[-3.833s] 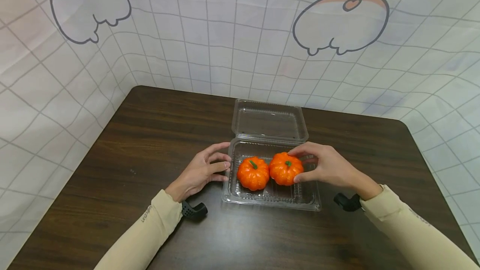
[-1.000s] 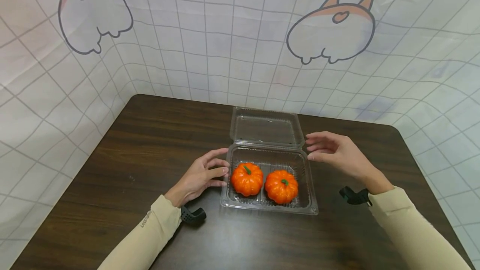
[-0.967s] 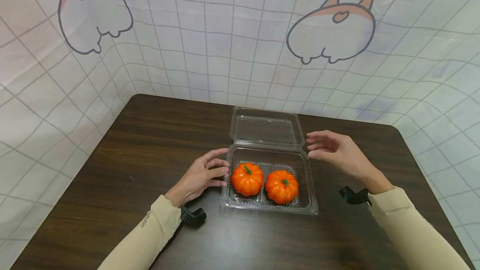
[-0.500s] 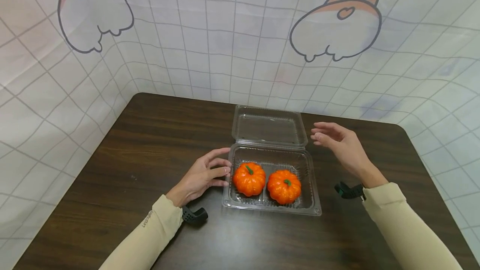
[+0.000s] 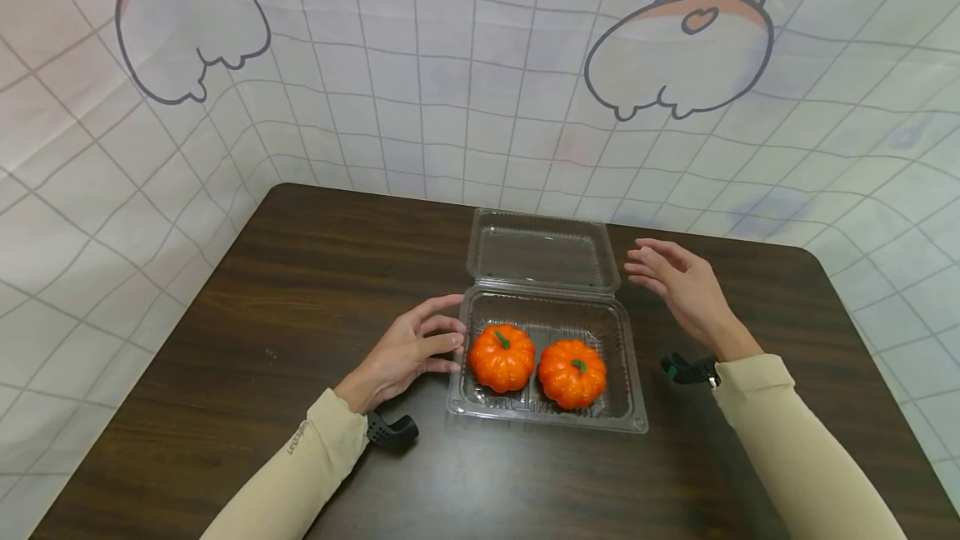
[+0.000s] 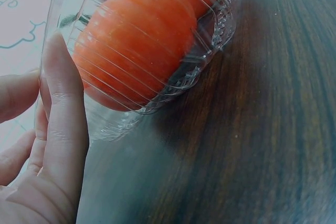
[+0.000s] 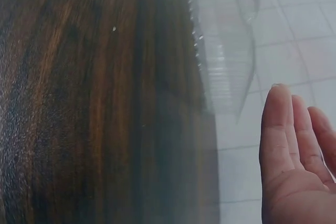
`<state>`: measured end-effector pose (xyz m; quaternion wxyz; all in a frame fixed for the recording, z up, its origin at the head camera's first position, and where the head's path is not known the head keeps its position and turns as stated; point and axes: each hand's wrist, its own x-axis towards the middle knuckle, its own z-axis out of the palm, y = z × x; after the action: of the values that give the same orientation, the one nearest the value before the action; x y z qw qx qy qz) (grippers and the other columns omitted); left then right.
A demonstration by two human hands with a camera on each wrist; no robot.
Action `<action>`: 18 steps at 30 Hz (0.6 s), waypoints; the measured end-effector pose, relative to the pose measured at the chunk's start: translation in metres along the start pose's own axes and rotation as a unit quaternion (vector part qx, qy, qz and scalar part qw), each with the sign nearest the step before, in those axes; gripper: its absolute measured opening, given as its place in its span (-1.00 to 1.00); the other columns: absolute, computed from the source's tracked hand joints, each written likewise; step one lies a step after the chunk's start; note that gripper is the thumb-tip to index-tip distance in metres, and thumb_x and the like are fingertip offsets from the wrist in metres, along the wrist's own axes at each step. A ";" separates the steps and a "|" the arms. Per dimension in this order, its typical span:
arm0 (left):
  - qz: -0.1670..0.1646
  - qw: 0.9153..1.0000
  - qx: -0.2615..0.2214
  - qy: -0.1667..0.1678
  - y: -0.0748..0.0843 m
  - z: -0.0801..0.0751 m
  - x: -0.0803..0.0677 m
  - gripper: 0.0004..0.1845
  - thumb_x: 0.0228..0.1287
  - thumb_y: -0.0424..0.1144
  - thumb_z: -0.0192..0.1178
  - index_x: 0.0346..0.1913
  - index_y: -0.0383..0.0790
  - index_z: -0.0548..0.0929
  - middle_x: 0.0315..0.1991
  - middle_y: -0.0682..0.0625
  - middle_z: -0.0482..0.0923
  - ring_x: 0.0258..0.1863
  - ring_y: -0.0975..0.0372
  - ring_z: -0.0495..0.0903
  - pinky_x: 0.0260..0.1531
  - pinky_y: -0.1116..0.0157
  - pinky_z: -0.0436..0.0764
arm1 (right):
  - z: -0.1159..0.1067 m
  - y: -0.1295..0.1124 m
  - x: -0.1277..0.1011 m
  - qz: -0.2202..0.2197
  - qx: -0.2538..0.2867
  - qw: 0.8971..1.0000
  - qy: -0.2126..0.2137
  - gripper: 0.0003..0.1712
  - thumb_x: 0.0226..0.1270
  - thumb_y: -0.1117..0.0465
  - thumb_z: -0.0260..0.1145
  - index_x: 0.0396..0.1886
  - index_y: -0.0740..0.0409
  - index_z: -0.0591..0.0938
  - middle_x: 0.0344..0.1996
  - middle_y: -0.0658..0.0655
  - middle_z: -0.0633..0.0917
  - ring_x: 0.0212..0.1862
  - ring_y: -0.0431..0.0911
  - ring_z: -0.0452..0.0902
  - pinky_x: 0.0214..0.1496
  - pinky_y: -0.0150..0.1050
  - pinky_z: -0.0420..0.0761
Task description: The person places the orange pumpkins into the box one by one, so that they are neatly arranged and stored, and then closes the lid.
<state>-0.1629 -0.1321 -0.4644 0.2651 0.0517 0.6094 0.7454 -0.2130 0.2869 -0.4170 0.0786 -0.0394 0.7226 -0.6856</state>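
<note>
A clear plastic clamshell box point(image 5: 628, 373) lies open on the dark wooden table point(image 5: 300, 290), its lid point(image 5: 542, 250) folded back flat. Two small orange pumpkins sit side by side in the tray, one on the left point(image 5: 502, 357) and one on the right point(image 5: 572, 373). My left hand point(image 5: 408, 348) rests on the table with straight fingertips against the tray's left wall point(image 6: 68, 77). My right hand point(image 5: 678, 282) hovers with fingers extended just right of the lid's right edge, holding nothing. The lid's edge point(image 7: 226, 66) shows in the right wrist view beside the right fingers point(image 7: 286, 135).
A white gridded cloth with cartoon animal prints point(image 5: 675, 48) hangs around the back and sides of the table. The rounded far-right table corner point(image 5: 810, 252) lies beyond my right hand.
My right hand let go of the right pumpkin, lifted out of the tray and moved back and right to beside the lid. The left hand has stayed against the tray.
</note>
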 end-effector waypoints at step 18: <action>0.004 1.000 -0.002 -0.001 0.000 0.001 0.000 -0.30 0.42 -0.34 0.31 0.54 -0.01 0.32 0.01 -0.03 0.58 -0.19 0.21 0.66 -0.19 0.27 0.81 | 0.001 0.021 0.026 0.083 0.032 0.996 0.004 -0.08 0.56 -0.17 0.17 0.59 0.37 0.16 0.12 0.00 0.63 0.04 -0.30 0.72 0.13 -0.47 0.70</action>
<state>-0.1625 -0.1315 -0.4642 0.2629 0.0543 0.6070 0.7480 -0.2372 0.2827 -0.4390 0.1338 0.0261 0.7013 -0.6998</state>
